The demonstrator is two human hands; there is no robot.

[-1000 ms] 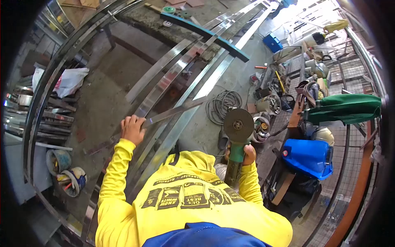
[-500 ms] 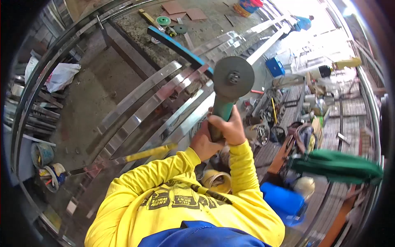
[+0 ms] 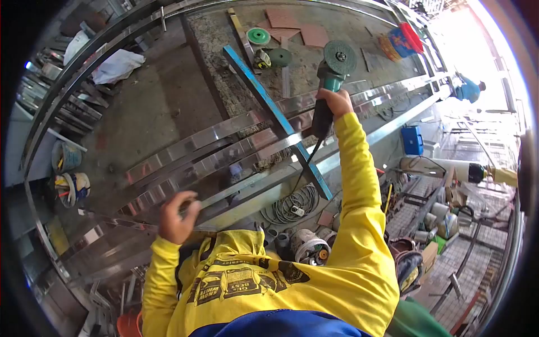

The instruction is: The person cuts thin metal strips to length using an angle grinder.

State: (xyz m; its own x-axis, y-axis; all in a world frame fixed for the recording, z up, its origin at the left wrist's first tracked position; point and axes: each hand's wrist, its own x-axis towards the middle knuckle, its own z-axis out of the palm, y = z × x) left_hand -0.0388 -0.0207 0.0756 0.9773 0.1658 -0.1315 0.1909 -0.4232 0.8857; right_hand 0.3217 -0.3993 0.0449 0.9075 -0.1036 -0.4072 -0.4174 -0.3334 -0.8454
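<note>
And the right hand [image 3: 338,103] wraps its fingers round the grinder [image 3: 332,84], disc [image 3: 347,60] just past twelve; left hand [image 3: 175,222] half-curled, seemingly empty, grinder towards its half-past-one.

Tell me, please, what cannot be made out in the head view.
In the head view:
Gripped part of the grinder: hidden by the right hand.
Far person: too small to tell their hands.
Green fabric: cut off by the bottom edge.
Bright opening: washed out by glare.
</note>
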